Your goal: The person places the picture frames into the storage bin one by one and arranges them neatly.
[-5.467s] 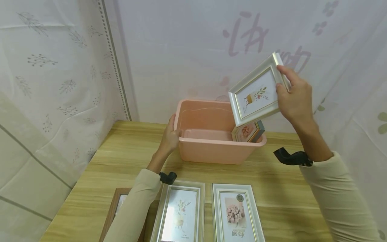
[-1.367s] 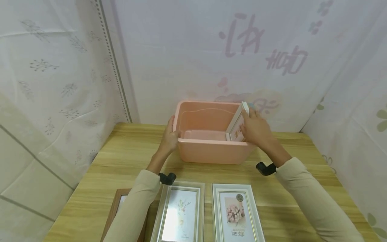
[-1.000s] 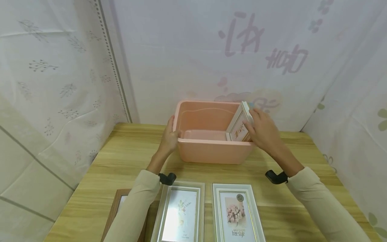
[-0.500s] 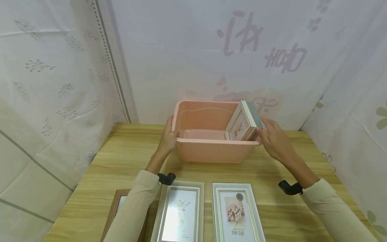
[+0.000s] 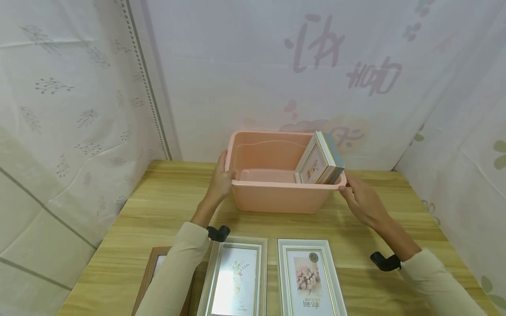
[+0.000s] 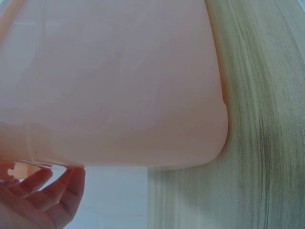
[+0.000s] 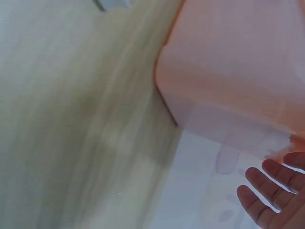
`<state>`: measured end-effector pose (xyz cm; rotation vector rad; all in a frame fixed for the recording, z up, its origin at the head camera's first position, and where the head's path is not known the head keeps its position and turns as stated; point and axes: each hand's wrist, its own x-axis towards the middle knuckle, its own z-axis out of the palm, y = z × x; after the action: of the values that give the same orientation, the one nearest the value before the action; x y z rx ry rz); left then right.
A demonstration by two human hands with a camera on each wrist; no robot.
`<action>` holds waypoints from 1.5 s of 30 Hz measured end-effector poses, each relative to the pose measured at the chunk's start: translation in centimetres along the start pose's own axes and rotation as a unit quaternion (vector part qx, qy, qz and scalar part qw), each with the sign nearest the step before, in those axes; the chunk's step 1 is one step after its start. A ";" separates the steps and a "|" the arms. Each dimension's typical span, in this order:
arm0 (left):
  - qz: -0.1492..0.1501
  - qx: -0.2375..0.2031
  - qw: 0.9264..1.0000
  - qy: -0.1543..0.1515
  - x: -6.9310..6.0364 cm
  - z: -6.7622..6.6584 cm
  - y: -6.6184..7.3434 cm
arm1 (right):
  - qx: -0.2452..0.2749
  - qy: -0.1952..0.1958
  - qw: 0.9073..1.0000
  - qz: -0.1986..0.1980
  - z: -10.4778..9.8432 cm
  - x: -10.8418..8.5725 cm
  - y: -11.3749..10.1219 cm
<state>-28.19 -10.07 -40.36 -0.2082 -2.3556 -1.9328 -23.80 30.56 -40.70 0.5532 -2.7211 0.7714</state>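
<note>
A pink plastic storage bin (image 5: 272,197) stands on the table. My left hand (image 5: 220,181) grips its left rim, thumb over the edge; in the left wrist view, the fingers (image 6: 71,195) curl under the rim. My right hand (image 5: 365,202) is at the bin's right end, thumb at the front rim corner. In the right wrist view its fingers (image 7: 264,183) are spread and fairly straight below the bin wall. Inside the bin's right end, a white picture frame (image 5: 312,166) leans with other frames behind it, the rearmost blue-grey (image 5: 334,151).
A silver-gold picture frame (image 5: 237,276) and a white picture frame (image 5: 310,281) lie face up at the front of the wooden table (image 5: 166,193). A brown picture frame (image 5: 148,276) is partly under my left sleeve. Patterned curtains (image 5: 253,66) enclose the back and sides.
My right hand brought the white frame down into the bin, let go of it, and moved right past the blue-grey frame to the rim corner. My left hand stayed on the rim.
</note>
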 end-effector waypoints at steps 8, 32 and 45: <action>0.009 0.007 1.000 0.010 -0.1 0.1 -0.1 | -0.016 -0.049 0.999 0.003 1.3 -1.9 0.1; -0.020 -0.001 1.000 -0.018 -1.7 -0.4 3.7 | -0.060 -0.162 0.985 0.001 5.9 -5.0 -1.5; -0.021 -0.005 1.000 -0.015 -1.8 -0.3 3.7 | -0.063 -0.213 0.973 -0.068 7.0 -5.3 -1.7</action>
<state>-25.83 -9.78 -36.99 -0.1903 -2.3880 -1.9740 -19.30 26.95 -47.51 0.9599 -3.0454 0.4831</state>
